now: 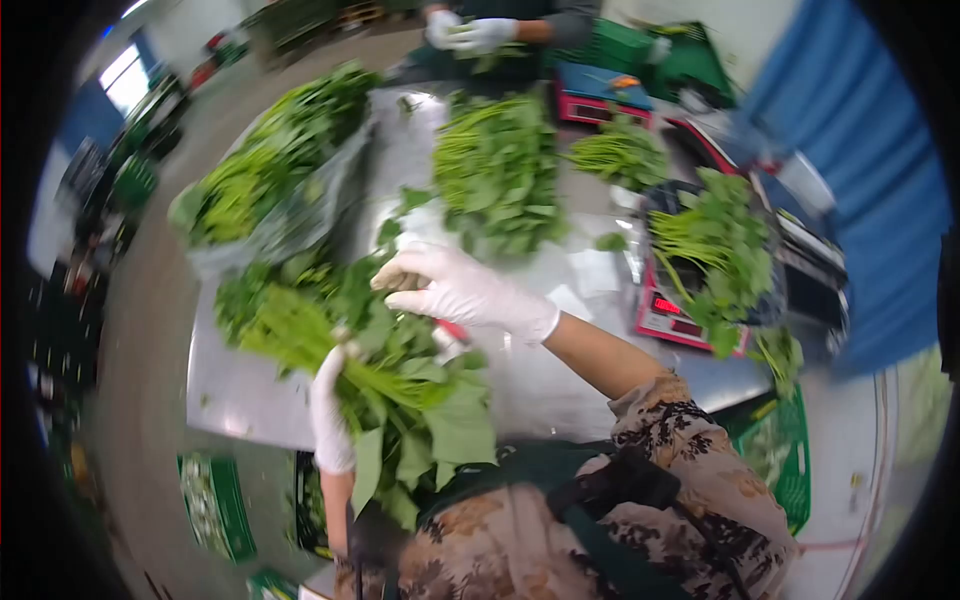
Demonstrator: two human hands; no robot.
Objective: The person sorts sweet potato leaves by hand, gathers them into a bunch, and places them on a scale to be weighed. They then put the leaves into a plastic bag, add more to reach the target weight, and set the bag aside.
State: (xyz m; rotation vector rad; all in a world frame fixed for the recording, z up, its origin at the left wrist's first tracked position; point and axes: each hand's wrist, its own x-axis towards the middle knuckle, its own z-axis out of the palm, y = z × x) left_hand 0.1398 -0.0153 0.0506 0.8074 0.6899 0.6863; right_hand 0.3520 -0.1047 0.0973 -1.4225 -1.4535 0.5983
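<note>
The left hand [329,400] is closed round a bunch [410,390]; the right hand [460,290], fingers curled, thumb apart, hangs near it. I'd keep the left grip gentle, sparing the stems; beyond the right hand lies a leafy pile [495,170]

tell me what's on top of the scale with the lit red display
Leafy greens lie on top of the scale, partly overlapping its near edge. A dark surface shows through gaps; whatever else the greens cover cannot be seen.
</note>
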